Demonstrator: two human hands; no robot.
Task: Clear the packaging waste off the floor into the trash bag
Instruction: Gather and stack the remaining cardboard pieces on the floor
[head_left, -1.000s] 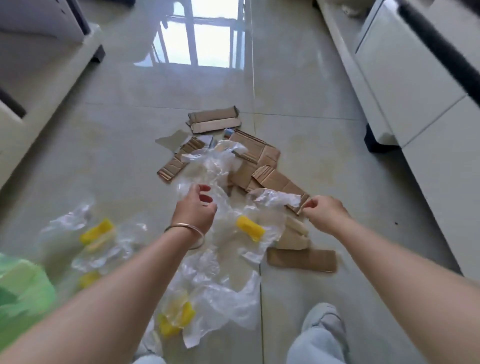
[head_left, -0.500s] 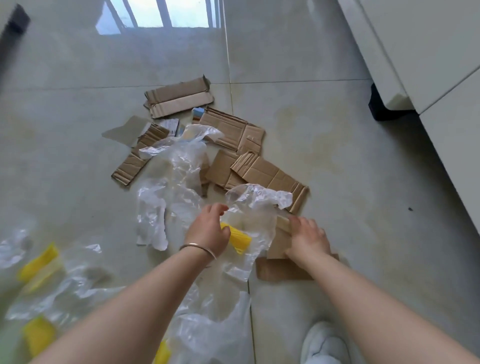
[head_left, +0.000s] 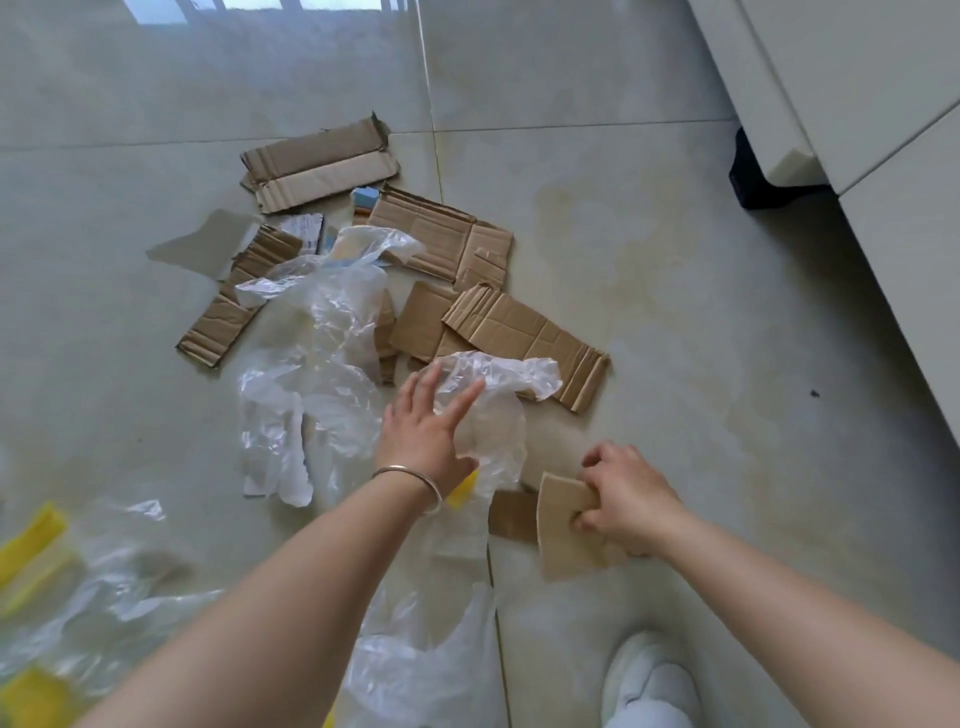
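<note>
Torn brown cardboard pieces (head_left: 498, 327) and crumpled clear plastic bags (head_left: 322, 332) lie scattered on the tiled floor. My left hand (head_left: 426, 431), fingers spread straight, lies on a clear plastic bag (head_left: 498, 415) that has a yellow strip (head_left: 460, 491) showing beside my wrist. My right hand (head_left: 623, 493) pinches a pale cardboard piece (head_left: 563, 545) lifted off the floor, above a darker brown strip (head_left: 511, 514). More clear bags with yellow strips (head_left: 31, 540) lie at the lower left. The trash bag is out of view.
A white cabinet (head_left: 857, 104) on a dark foot (head_left: 753, 176) stands at the right. My white shoe (head_left: 649, 680) is at the bottom right. A further cardboard strip (head_left: 317, 166) lies at the far side of the pile.
My left hand has opened and spread over the plastic bag, covering most of the yellow strip. My right hand has pulled the pale cardboard piece back toward me and lifted it.
</note>
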